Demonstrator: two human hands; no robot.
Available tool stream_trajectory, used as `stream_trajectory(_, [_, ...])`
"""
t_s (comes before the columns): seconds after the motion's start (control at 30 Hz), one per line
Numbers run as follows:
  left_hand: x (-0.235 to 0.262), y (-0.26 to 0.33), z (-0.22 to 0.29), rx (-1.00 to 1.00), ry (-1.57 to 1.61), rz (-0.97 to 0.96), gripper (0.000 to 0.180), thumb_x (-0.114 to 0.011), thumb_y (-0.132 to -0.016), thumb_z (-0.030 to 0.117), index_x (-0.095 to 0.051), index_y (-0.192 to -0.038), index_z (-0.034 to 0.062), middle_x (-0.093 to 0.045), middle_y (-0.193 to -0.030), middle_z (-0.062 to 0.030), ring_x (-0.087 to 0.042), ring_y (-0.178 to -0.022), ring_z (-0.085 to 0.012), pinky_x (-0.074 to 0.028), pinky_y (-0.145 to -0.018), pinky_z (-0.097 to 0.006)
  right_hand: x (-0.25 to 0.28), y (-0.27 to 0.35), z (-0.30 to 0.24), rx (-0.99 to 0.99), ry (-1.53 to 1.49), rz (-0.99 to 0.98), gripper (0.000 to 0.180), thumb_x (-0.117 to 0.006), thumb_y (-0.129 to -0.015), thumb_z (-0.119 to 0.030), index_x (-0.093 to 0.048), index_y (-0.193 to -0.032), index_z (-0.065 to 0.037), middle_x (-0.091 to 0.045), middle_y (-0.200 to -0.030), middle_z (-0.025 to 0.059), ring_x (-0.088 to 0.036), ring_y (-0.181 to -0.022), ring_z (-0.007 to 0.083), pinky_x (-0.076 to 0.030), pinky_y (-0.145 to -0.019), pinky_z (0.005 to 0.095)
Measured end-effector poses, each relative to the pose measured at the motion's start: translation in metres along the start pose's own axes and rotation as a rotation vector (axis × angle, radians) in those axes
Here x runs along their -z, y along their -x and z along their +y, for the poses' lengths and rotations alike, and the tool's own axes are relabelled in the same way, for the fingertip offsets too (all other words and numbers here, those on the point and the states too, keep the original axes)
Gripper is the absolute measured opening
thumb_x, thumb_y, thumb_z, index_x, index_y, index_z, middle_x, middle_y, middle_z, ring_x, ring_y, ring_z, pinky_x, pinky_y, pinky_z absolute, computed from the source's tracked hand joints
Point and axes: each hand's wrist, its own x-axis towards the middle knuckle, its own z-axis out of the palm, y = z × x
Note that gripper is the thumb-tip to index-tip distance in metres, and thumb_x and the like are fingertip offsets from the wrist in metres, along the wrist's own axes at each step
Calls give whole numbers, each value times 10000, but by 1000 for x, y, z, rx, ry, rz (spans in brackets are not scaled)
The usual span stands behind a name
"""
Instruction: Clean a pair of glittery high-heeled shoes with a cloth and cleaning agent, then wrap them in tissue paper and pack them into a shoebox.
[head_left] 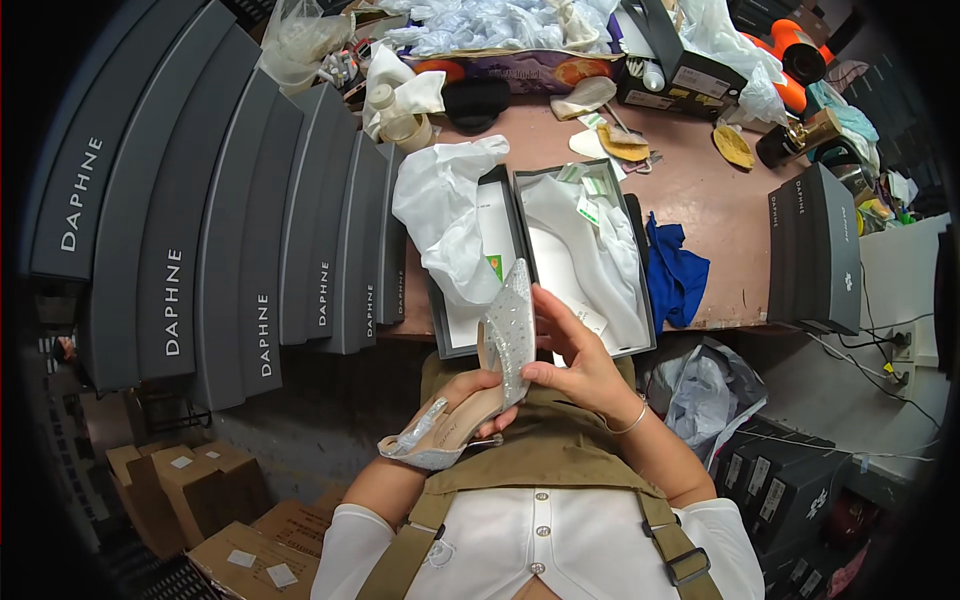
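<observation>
A silvery, glittery pointed-toe shoe (512,315) with a heel strap and a slim heel is held up in front of me, toe pointing away. My left hand (468,392) is wrapped around its middle from the left and below. Against its right side rest the thumb and fingertips of my right hand (582,368), some of the fingers bent behind it. Just beyond lies an open shoe box: its grey-rimmed left half (436,322) holds crumpled white tissue paper (450,205), and the right half (645,318) holds more white paper and small green-and-white packets (590,200).
Tall rows of dark grey shoe boxes (215,230) stand on the left. A blue cloth (676,270) lies right of the open box, with more shoe boxes (815,245) at the right edge. Plastic bags (490,28) crowd the back. Cardboard cartons (215,490) sit lower left.
</observation>
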Motion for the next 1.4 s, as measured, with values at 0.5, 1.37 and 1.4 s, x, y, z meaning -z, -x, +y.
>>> stream_trajectory(0.5, [-22,-19,8,-492,-313,402,311,-494,-954,304,-594,-1067,32,-617,-852,-31,-592,-674,-102,-476,-577,-224,-16,-12,-13,313,1304,185,291,-731,-765,-301,-562,-775,-64,-518,-658,77,-552,-573,260,-442,-516,357])
stream_trajectory(1.37, [5,-2,23,-614,-954,422,370,-568,-900,192,-536,-1190,-35,-653,-1018,-123,-586,-917,-149,-470,-829,-311,45,70,-56,-96,789,-23,652,-745,-793,-200,-439,-1338,-15,-565,-1169,208,-596,-998,265,-483,-860,331])
stream_trajectory(1.4, [-2,2,24,-628,-985,411,372,-570,-898,189,-535,-1196,-30,-653,-1019,-125,-587,-923,-149,-469,-835,-309,45,63,-51,-176,611,35,620,-731,-807,-143,-442,-1340,-12,-581,-1174,173,-589,-985,188,-490,-832,288])
